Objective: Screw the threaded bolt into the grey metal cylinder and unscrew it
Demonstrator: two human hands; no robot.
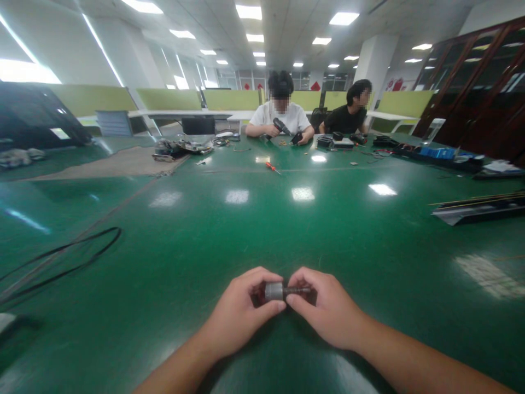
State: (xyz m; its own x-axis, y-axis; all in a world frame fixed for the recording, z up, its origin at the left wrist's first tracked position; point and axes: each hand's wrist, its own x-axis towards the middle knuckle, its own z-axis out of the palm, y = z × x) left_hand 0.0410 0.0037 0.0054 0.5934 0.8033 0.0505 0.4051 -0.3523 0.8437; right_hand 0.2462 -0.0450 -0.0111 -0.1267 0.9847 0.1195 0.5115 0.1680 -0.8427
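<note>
A small grey metal cylinder with a thin dark shaft (274,291) lies sideways between my hands, just above or on the green tabletop; which of the two I cannot tell. My left hand (241,303) grips the thick cylinder end between thumb and fingers. The thin shaft points right, and my right hand (322,307) pinches around it with thumb and forefinger. The fingertips of both hands nearly meet at the middle of the part. My palms and lower fingers hide its underside, and its exact kind does not show.
The green table (213,230) stretches far ahead. A black cable loop (98,249) lies left, an orange screwdriver (271,167) farther off. At right is a dark metal channel (479,209). Across sits a person in white (279,112) holding a power drill (281,126); another (348,117) wears black.
</note>
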